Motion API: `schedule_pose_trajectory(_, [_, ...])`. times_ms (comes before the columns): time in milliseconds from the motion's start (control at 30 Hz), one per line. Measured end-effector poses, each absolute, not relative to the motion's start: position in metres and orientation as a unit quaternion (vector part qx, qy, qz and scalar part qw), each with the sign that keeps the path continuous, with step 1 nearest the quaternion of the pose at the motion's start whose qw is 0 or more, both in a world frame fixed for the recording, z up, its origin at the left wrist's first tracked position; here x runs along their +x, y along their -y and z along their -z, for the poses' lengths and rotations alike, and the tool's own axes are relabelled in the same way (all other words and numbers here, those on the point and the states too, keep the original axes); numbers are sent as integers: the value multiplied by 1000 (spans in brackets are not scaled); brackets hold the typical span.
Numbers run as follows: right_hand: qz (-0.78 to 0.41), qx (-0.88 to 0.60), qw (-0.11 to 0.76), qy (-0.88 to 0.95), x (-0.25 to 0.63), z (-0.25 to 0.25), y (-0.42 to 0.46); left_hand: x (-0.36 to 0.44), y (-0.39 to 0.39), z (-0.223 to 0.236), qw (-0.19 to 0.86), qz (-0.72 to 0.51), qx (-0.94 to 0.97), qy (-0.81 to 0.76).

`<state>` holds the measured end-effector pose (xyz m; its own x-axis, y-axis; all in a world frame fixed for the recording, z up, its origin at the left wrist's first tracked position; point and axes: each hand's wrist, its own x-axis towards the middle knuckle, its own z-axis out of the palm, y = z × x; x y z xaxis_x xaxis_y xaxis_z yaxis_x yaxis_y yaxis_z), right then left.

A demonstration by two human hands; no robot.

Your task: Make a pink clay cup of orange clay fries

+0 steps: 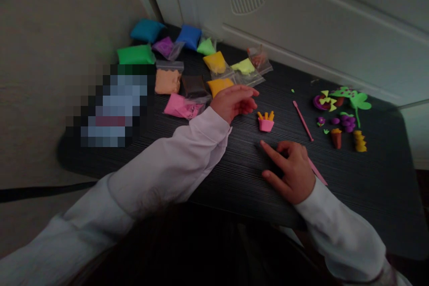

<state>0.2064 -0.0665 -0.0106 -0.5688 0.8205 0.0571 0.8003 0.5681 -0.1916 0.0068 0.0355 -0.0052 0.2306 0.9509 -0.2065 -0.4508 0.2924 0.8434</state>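
A small clay carton of fries (pixel 266 123), pink with yellow sticks, stands upright on the dark table between my hands. My left hand (pixel 234 100) hovers just left of it, fingers loosely bent and apart, with nothing visible in them. Below the carton is my right hand (pixel 291 170); its thumb and index finger are spread and its other fingers curl in. A flat pink tool (pixel 317 172) lies partly hidden behind the right hand. Further up, a thin pink modelling tool (pixel 303 120) rests on the table. Beyond my left wrist lies a yellow clay packet (pixel 219 84).
Several clay packets, including blue (pixel 188 37), green (pixel 136 55), peach (pixel 167 81) and pink (pixel 182 106), cover the back left. Finished clay pieces, among them purple grapes (pixel 347 122) and a brown cone (pixel 336 138), sit at right. A white panelled door (pixel 288 18) borders the table (pixel 378 187).
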Motion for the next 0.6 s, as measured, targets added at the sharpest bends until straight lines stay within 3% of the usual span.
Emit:
schedule_pose_trajectory(333, [-51, -525, 161, 834, 189, 9, 62, 7, -36, 4, 715, -483, 334, -379])
schedule_pose_trajectory(600, [-50, -562, 149, 812, 174, 9, 60, 7, -36, 6, 716, -487, 335, -372])
